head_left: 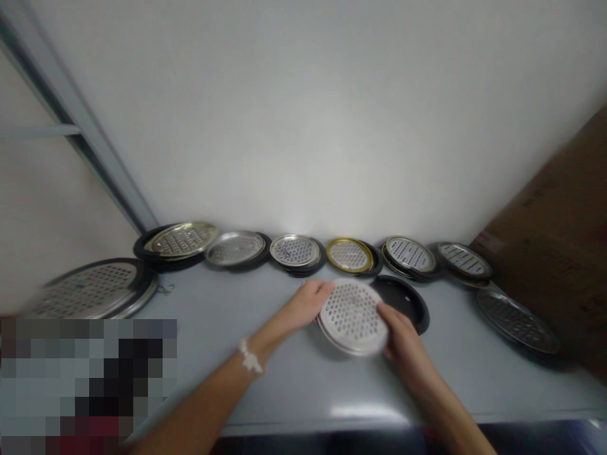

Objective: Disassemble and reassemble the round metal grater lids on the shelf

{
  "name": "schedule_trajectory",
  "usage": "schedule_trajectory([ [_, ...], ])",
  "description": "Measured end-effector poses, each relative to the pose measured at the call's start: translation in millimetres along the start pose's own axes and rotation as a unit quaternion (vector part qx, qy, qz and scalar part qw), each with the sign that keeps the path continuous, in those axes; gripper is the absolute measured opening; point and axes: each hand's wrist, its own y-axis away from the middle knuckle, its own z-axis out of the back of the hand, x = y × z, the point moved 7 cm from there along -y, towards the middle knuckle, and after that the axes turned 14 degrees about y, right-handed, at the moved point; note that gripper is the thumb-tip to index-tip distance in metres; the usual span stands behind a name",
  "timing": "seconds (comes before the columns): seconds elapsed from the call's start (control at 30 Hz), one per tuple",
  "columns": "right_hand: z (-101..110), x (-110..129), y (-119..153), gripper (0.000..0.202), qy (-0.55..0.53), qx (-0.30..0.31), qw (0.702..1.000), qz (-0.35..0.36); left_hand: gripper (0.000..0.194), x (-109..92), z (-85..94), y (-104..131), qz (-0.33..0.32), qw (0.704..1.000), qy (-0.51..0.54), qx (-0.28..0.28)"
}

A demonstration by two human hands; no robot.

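Observation:
A round silver perforated plate (pixel 355 316) is held over the grey table (pixel 265 392), tilted toward the camera. My left hand (pixel 310 302) grips its upper left edge, with a white bracelet on that wrist. On the opposite side my right hand (pixel 401 332) holds the right edge, fingers round the rim. What looks like a second rim shows just under the plate. Behind my right hand lies a round black tray (pixel 403 300), partly covered by the plate and the hand.
Along the wall (pixel 303 126) stand several round grated plates on black bases, one with a gold rim (pixel 349 255). A large perforated disc (pixel 90 291) lies at the left, a dark one (pixel 516 319) at the right. Brown cardboard (pixel 559 234) rises at the right.

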Motion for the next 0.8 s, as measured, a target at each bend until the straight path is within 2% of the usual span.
schedule_trajectory([
  [0.07, 4.9, 2.3, 1.3, 0.050, 0.033, -0.005, 0.999, 0.022, 0.045, 1.8, 2.2, -1.2, 0.001, 1.000, -0.006, -0.017],
  [0.1, 12.8, 5.1, 1.4, 0.052, 0.062, -0.028, 0.997, 0.044, 0.045, 2.1, 4.3, -1.8, 0.001, 1.000, -0.008, -0.029],
  [0.17, 40.6, 13.7, 1.0, 0.052, 0.151, -0.123, 0.975, 0.107, 0.045, 1.7, 8.8, -3.0, -0.002, 0.999, -0.013, -0.050],
  [0.2, 57.8, 19.6, 1.2, 0.050, 0.215, -0.185, 0.948, 0.145, 0.046, 1.0, 10.8, -3.6, -0.005, 0.998, -0.017, -0.057],
  [0.27, 88.8, 28.2, 0.2, 0.049, 0.364, -0.295, 0.861, 0.200, 0.045, -1.0, 13.2, -4.9, -0.021, 0.997, -0.033, -0.062],
  [0.3, 100.1, 28.7, -3.0, 0.050, 0.422, -0.321, 0.820, 0.214, 0.045, -1.8, 13.5, -5.7, -0.031, 0.997, -0.043, -0.061],
  [0.33, 108.9, 25.5, -8.7, 0.052, 0.456, -0.321, 0.802, 0.216, 0.045, -2.1, 13.1, -6.4, -0.040, 0.996, -0.055, -0.058],
  [0.37, 115.4, 19.1, -15.8, 0.053, 0.468, -0.301, 0.805, 0.205, 0.046, -1.8, 12.4, -7.2, -0.046, 0.995, -0.065, -0.054],
  [0.4, 119.3, 11.2, -22.2, 0.052, 0.465, -0.272, 0.821, 0.187, 0.047, -0.8, 11.4, -7.8, -0.049, 0.995, -0.074, -0.051],
  [0.5, 114.3, -1.9, -23.6, 0.046, 0.458, -0.224, 0.844, 0.168, 0.046, 3.2, 7.7, -8.7, -0.050, 0.993, -0.096, -0.042],
  [0.6, 95.1, -1.1, -8.4, 0.043, 0.453, -0.210, 0.850, 0.167, 0.044, 5.4, 5.6, -7.5, -0.052, 0.992, -0.109, -0.042],
  [0.8, 52.9, 9.2, 12.9, 0.041, 0.403, -0.116, 0.891, 0.173, 0.045, 11.5, -2.7, -3.0, 0.007, 0.997, -0.071, -0.005],
])
